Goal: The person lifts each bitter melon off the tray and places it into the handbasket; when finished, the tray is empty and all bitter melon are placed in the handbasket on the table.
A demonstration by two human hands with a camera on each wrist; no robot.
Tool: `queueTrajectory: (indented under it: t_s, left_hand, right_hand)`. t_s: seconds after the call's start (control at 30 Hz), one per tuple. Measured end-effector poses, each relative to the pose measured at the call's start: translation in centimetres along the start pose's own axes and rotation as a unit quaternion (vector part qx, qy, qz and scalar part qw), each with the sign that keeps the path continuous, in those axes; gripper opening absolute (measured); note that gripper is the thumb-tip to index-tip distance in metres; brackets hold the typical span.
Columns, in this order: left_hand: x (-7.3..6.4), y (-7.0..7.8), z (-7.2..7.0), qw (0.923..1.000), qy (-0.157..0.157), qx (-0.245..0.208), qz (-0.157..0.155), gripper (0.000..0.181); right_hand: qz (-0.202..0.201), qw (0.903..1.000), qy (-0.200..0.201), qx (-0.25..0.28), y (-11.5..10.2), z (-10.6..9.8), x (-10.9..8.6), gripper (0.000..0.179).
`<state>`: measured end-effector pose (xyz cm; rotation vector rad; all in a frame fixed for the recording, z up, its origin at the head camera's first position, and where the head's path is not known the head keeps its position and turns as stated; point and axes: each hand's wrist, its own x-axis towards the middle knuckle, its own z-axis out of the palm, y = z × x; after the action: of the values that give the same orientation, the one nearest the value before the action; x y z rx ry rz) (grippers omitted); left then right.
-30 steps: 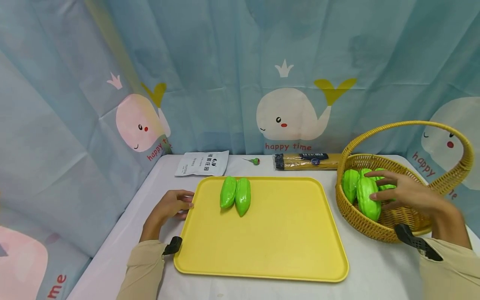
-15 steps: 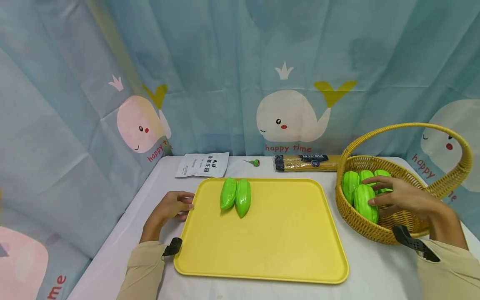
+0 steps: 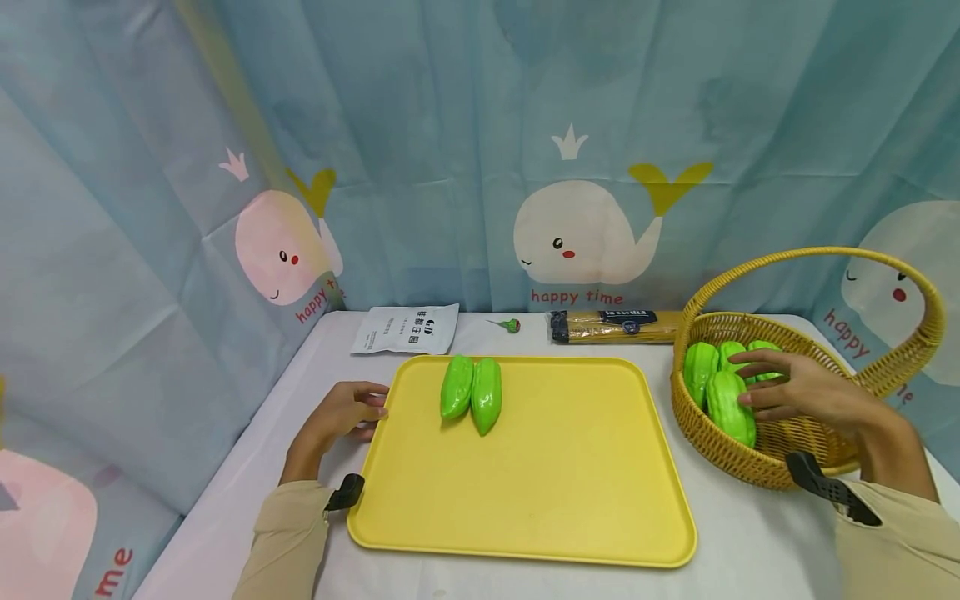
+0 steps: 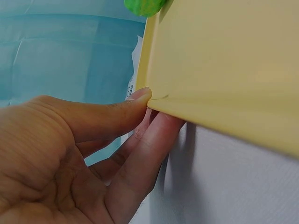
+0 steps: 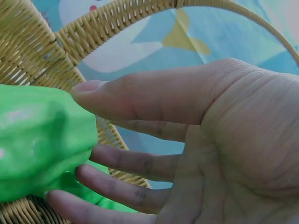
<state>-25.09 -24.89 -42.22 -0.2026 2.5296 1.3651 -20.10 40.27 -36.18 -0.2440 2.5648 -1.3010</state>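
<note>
My left hand (image 3: 347, 412) pinches the left rim of a yellow tray (image 3: 540, 483); in the left wrist view the thumb lies on top of the rim and a finger sits beneath it. Two glossy green ribbed gourds (image 3: 486, 396) lie side by side near the tray's back left. At the right, my right hand (image 3: 810, 392) is inside a wicker basket (image 3: 738, 458), over more green gourds. Its thumb tip touches or nearly touches the end of the front gourd (image 5: 42, 140), with the other fingers fairly straight beside it. That gourd leans in the basket's left part.
Behind the tray lie a white packet (image 3: 407, 328), a small red and green flower-like item (image 3: 512, 325) and a pack of dry noodles (image 3: 652, 327). The basket's tall handle (image 3: 813, 250) arches over the right arm's side. Whale-print curtains (image 3: 420, 167) stand behind and at the left.
The front gourd has settled lower into the basket, showing more of the gourds behind it. My right hand has shifted slightly and its grip looks looser. The left hand stays at the tray.
</note>
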Motion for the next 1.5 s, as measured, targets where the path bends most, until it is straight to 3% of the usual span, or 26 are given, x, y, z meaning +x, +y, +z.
queueTrajectory:
  t_s: [0.37, 0.63, 0.87, 1.0, 1.27, 1.5]
  left_hand:
    - [0.4, -0.1, 0.2, 0.9999, 0.004, 0.004, -0.013, 0.048]
    - [0.0, -0.1, 0.0, 1.0, 0.002, 0.003, -0.002, 0.049]
    - [0.0, -0.1, 0.0, 1.0, 0.004, 0.0, 0.003, 0.048]
    - [0.0, 0.0, 0.0, 1.0, 0.002, -0.001, 0.002, 0.047]
    - [0.0, 0.0, -0.1, 1.0, -0.001, -0.003, 0.005, 0.047]
    - [-0.1, 0.1, 0.0, 1.0, 0.002, 0.0, 0.003, 0.047]
  right_hand:
    - [-0.013, 0.999, 0.038, -0.022, -0.3, -0.5, -0.2, 0.072]
    - [0.004, 0.9921, 0.094, -0.083, -2.8, -0.8, -0.9, 0.07]
    - [-0.041, 0.9882, 0.137, -0.054, -5.4, 0.0, -1.7, 0.057]
    - [-0.08, 0.988, 0.129, -0.03, -6.4, 0.8, -1.8, 0.053]
    - [-0.179, 0.9817, 0.064, 0.018, -8.5, 3.5, -0.3, 0.052]
    - [-0.173, 0.9823, 0.007, 0.071, -9.9, 6.8, 1.6, 0.05]
